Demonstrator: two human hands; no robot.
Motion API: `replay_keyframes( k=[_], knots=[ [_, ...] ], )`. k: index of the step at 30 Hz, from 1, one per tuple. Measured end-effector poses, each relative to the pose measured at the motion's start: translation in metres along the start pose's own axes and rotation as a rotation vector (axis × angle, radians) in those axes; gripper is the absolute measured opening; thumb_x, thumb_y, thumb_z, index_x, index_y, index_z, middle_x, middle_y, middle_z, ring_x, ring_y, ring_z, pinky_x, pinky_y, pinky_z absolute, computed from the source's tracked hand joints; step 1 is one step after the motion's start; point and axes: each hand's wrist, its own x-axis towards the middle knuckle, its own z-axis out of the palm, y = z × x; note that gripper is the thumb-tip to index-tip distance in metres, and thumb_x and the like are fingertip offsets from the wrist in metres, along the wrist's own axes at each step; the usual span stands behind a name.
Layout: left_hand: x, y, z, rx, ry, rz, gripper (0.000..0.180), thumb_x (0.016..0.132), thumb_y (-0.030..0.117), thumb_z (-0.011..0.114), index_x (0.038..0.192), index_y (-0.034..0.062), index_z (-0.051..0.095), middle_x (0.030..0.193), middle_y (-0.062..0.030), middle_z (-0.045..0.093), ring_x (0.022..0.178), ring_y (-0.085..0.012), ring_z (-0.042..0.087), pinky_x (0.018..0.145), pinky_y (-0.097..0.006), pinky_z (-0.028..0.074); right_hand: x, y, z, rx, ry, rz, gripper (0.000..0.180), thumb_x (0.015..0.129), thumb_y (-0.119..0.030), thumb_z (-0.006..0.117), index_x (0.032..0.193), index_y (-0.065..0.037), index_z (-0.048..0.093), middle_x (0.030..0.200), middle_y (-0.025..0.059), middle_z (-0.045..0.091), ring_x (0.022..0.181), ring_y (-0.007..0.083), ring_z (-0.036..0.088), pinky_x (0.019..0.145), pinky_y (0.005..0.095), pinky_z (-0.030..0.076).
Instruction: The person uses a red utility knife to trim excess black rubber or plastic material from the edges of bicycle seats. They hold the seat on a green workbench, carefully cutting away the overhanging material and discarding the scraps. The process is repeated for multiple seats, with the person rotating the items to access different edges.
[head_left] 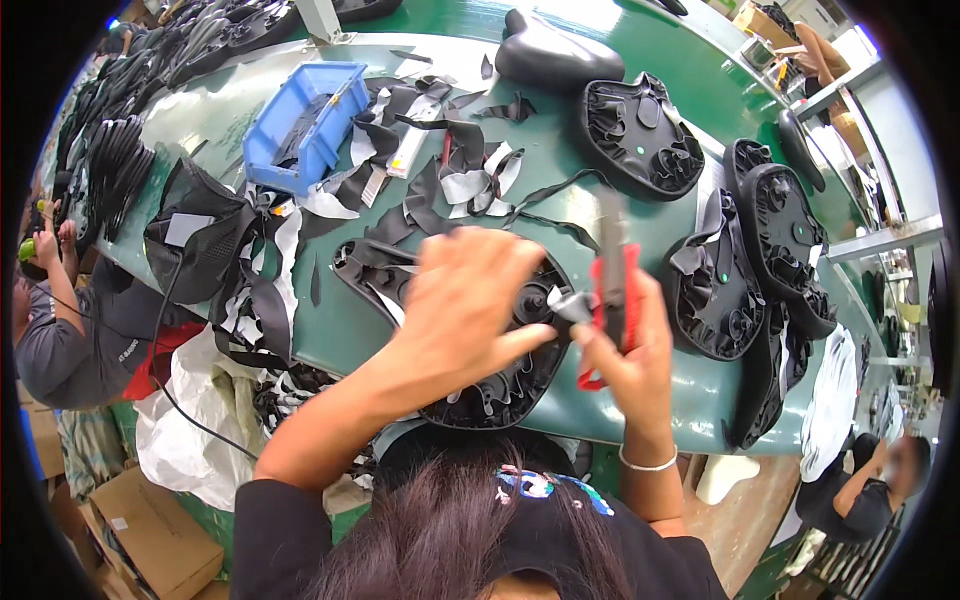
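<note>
A person works over an upturned black saddle [500,400] at the near edge of a green, lightly reflective table [690,390], the shell's narrow nose pointing far left and its broad, ribbed end lying near the middle. The left hand [465,305] spreads across it, palm down, the thumb stretched well away from the fingers; blur covers the fingertips, and whether they pinch anything cannot be told. At right, the right hand [640,370], a pale band [648,462] around its wrist, curls its fingers closed around a red-handled tool [628,300] with a dark, upright body. Beyond the hands, limp black and white scraps [470,185] twist in a loose tangle beside a blue plastic bin [285,180] holding dark strips. A dark mesh bag [200,230] with a pale square patch slumps at the table's left edge, above a crumpled white sack [195,410]. On the far side, a glossy saddle [560,55] sits smooth and domed beside a belly-up shell [640,135] with puckered edges; more upturned saddles [720,285] crowd together at right, their covers gathered in folds. Co-workers in dark shirts appear at far left [70,340] and near right [850,500].
</note>
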Motion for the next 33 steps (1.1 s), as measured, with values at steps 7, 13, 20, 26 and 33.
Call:
replay_keyframes(
  k=[7, 13, 20, 26, 33],
  knots=[
    [0.024, -0.014, 0.022, -0.364, -0.155, -0.093, 0.016, 0.081, 0.016, 0.060, 0.080, 0.0004, 0.058, 0.071, -0.0135, 0.054, 0.077, -0.0319, 0.052, 0.071, -0.039, 0.039, -0.022, 0.022, -0.042, -0.406, -0.112, -0.268, 0.054, 0.082, -0.011, 0.068, 0.132, -0.008, 0.049, 0.092, 0.0137, 0.067, 0.077, 0.0296, 0.068, 0.066, 0.0347, 0.053],
    [0.033, -0.015, 0.012, -0.927, -0.268, -0.619, 0.017, 0.083, 0.020, 0.061, 0.075, 0.0046, 0.061, 0.075, -0.0061, 0.063, 0.068, -0.0177, 0.050, 0.069, -0.031, 0.039, -0.029, 0.007, -0.021, -0.862, -0.196, -0.235, 0.056, 0.083, -0.023, 0.067, 0.136, -0.018, 0.049, 0.058, 0.0053, 0.047, 0.045, 0.0243, 0.053, 0.042, 0.0375, 0.038],
    [0.038, -0.022, 0.009, -1.722, 0.216, -0.261, 0.034, 0.094, 0.039, 0.051, 0.079, 0.0084, 0.053, 0.068, -0.0016, 0.051, 0.058, -0.0124, 0.043, 0.056, -0.029, 0.034, -0.046, -0.013, -0.008, -0.745, -0.142, -0.024, 0.049, 0.087, -0.022, 0.062, 0.134, -0.017, 0.049, 0.061, 0.0103, 0.057, 0.046, 0.0307, 0.052, 0.043, 0.0405, 0.036],
    [0.013, -0.061, 0.005, -0.165, -0.009, -0.455, 0.044, 0.097, 0.044, 0.043, 0.103, 0.0038, 0.060, 0.085, -0.0148, 0.066, 0.075, -0.0303, 0.065, 0.068, -0.040, 0.047, -0.021, -0.022, -0.024, -0.876, -0.222, -0.136, 0.050, 0.084, -0.020, 0.065, 0.131, -0.017, 0.053, 0.067, 0.0076, 0.059, 0.052, 0.0277, 0.056, 0.047, 0.0378, 0.040],
    [-0.015, -0.037, 0.026, 0.075, -0.042, -0.513, 0.045, 0.095, 0.048, 0.043, 0.098, 0.0065, 0.060, 0.067, -0.0163, 0.063, 0.066, -0.0359, 0.062, 0.059, -0.047, 0.045, -0.052, -0.027, -0.008, -1.036, -0.359, 0.007, 0.057, 0.085, -0.018, 0.063, 0.137, -0.013, 0.042, 0.062, 0.0141, 0.057, 0.049, 0.0343, 0.053, 0.046, 0.0438, 0.038]
  ],
)
